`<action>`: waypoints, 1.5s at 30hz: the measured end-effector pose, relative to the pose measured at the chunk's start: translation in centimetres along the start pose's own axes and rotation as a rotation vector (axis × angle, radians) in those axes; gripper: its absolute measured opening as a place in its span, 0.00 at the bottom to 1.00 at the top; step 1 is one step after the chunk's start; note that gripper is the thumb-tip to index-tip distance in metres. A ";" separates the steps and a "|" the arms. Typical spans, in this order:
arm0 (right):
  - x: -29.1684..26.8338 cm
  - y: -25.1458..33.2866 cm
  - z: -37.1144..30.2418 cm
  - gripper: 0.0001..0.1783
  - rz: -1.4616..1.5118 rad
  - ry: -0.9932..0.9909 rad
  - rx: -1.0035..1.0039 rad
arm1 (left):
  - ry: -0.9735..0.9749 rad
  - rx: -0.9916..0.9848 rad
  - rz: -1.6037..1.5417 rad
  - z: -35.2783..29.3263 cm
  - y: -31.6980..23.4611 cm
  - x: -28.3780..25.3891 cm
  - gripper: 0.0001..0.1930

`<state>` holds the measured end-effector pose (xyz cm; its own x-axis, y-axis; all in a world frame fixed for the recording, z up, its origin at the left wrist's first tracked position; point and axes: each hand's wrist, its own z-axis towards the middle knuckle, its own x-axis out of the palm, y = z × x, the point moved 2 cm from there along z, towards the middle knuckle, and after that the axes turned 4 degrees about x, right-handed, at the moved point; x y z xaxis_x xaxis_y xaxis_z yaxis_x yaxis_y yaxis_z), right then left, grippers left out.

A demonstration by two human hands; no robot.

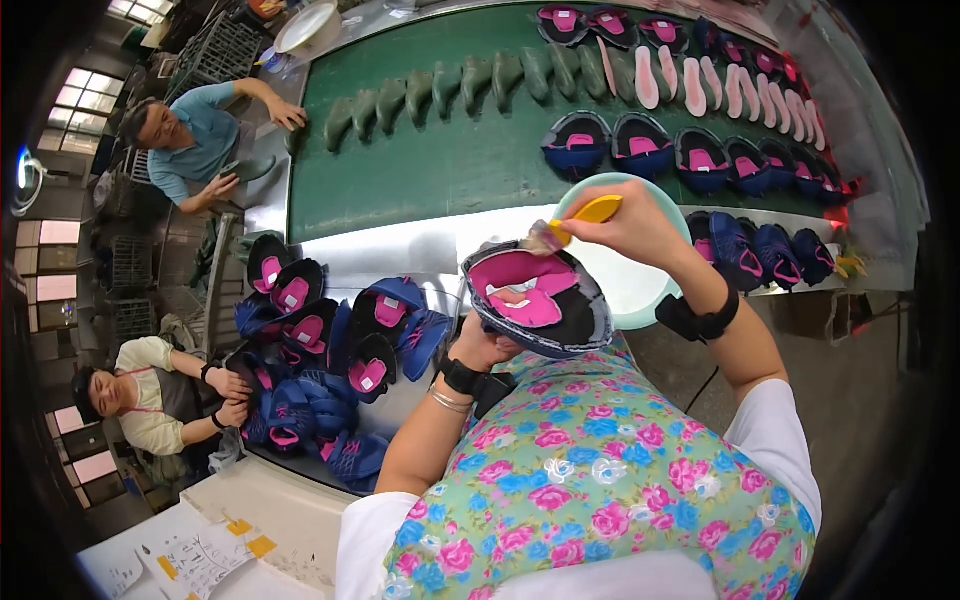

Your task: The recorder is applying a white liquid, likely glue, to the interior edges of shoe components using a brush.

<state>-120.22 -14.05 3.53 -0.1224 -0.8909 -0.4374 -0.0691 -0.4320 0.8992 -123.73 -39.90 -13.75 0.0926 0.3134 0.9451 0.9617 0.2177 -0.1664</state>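
Held up in front of my apron is a dark blue shoe upper (535, 300) with a pink lining, its underside turned up toward me. My left hand (482, 346) grips it from below, fingers partly hidden beneath it. A yellow-handled brush (598, 210) is pinched in my right hand (630, 225). Its bristles touch the far rim of the upper, or lie very close to it. Just behind, partly covered by my right hand and the upper, is a pale green round basin (660, 285) with a whitish inside.
Several dark green shoe lasts (448, 88) and pale pink insoles (693, 88) line the green conveyor belt (420, 185). More uppers (643, 148) stand in rows at right; others (310, 410) are heaped at left. Two people (195, 140) work on the left, one handling the heap.
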 end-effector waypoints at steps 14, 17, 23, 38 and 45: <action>-6.9 -9.7 -13.1 0.16 0.309 -0.823 0.605 | -0.396 0.245 0.306 9.5 -12.0 -5.3 0.18; -6.7 -11.1 -16.5 0.16 0.261 -1.006 0.577 | -0.349 0.436 0.466 16.5 -15.4 -11.0 0.22; -6.7 -14.4 -23.3 0.14 0.188 -1.101 0.745 | -0.429 0.354 0.712 30.3 -16.7 -21.0 0.34; -15.1 -31.3 -25.0 0.09 -0.904 -0.498 0.847 | -0.392 0.044 0.781 19.4 2.7 9.4 0.22; -17.4 -18.5 -23.5 0.16 -0.661 -0.828 0.379 | -0.140 -0.207 0.886 19.9 13.1 15.2 0.20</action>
<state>-93.56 6.14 -5.27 -0.5602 -0.0742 -0.8250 -0.6430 -0.5890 0.4896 -114.81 -13.88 -7.15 0.7984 0.3991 0.4509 0.5823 -0.3208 -0.7470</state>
